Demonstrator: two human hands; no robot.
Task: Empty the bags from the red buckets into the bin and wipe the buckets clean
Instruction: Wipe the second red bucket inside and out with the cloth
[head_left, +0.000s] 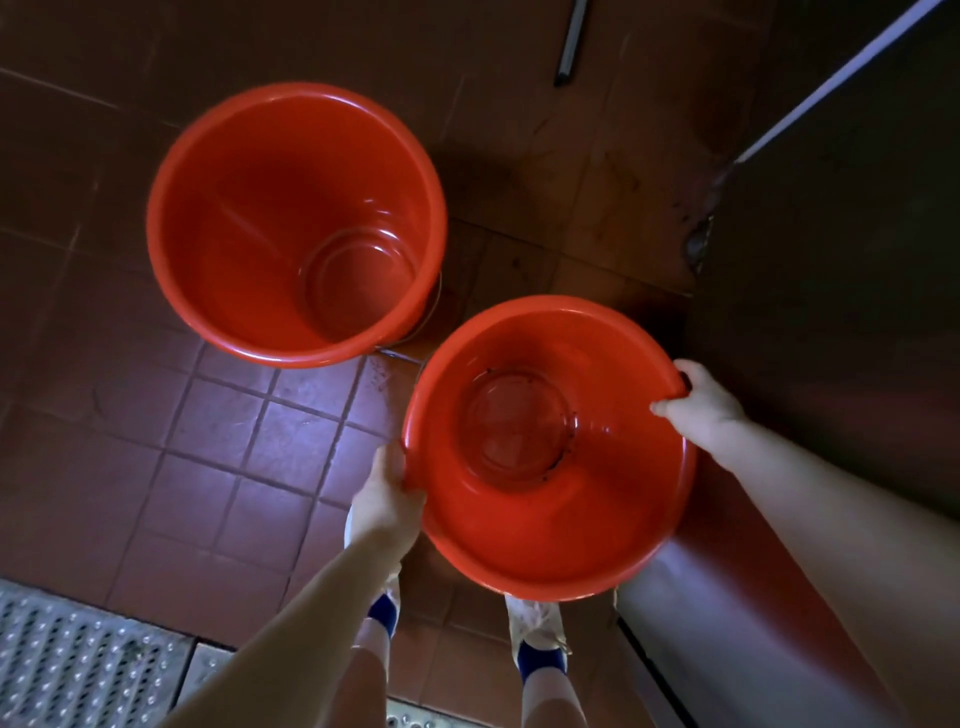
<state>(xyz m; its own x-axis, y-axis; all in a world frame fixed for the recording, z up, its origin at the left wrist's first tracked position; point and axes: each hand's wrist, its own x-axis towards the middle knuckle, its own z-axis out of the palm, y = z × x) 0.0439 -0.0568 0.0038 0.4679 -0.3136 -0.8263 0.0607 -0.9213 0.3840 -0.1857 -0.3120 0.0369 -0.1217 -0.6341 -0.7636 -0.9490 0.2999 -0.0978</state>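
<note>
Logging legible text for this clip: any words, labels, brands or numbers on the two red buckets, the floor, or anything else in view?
None can be read.
Near bucket, gripped at its rim by the left hand and right hand: plain red plastic, no label.
Far bucket: no label.
Tiled floor and metal grate: no markings.
Dark panel: too dim to tell.

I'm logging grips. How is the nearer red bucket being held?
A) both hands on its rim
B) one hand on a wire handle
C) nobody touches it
A: the left hand and the right hand each grip the rim of the nearer bucket, on opposite sides.
</note>
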